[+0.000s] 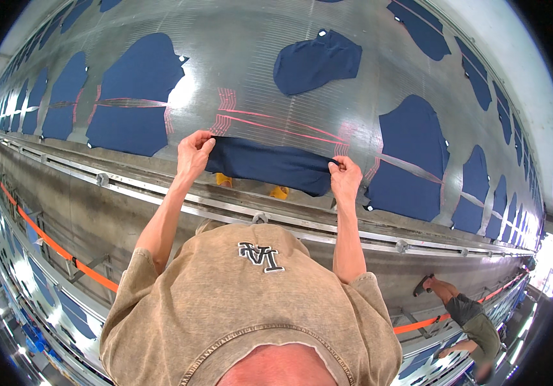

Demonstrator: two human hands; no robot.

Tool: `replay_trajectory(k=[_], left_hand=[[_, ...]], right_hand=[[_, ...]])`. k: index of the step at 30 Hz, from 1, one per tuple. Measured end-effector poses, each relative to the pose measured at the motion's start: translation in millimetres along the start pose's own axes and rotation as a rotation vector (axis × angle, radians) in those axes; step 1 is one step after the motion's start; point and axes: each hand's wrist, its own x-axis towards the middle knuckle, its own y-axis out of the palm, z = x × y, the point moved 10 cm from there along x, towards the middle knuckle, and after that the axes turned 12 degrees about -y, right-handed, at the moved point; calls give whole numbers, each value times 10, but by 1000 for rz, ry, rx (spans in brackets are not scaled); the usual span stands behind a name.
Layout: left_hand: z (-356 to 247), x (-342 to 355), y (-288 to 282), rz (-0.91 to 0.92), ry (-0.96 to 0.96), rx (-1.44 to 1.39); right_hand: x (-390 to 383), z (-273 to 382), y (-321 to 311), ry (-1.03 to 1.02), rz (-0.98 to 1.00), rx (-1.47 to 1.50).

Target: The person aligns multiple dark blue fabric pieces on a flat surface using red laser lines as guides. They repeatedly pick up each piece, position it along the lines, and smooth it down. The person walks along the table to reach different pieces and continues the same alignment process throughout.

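Note:
Between my two hands stretches a navy cut fabric piece [270,165], held by its upper corners and hanging over the near edge of the long table. My left hand [194,153] pinches the left corner between thumb and fingers. At the right corner, my right hand [346,176] pinches the cloth the same way. Just beyond lie pink registration lines [283,127] on the grey table top [238,71]. Farther back, a smaller navy piece [318,62] rests flat, slightly creased, with a small white tag at its top.
Navy panels lie flat along the table, including a large left panel [136,96] and a right panel [412,157]. A metal rail [276,225] runs along the near edge. Behind are an orange strap [51,239] and another person [473,321] at the lower right.

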Motion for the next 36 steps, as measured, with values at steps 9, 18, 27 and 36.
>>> replay_trajectory(k=[9, 18, 27, 36], left_hand=[[60, -458, -212, 114, -73, -229], [96, -751, -381, 259, -181, -239], [-2, -12, -83, 79, -126, 94], [22, 262, 29, 39, -141, 134]], right_hand=[[-433, 61, -297, 53, 201, 354], [-733, 188, -634, 140, 423, 522], [-145, -152, -277, 203, 271, 313], [88, -301, -175, 212, 198, 218]])
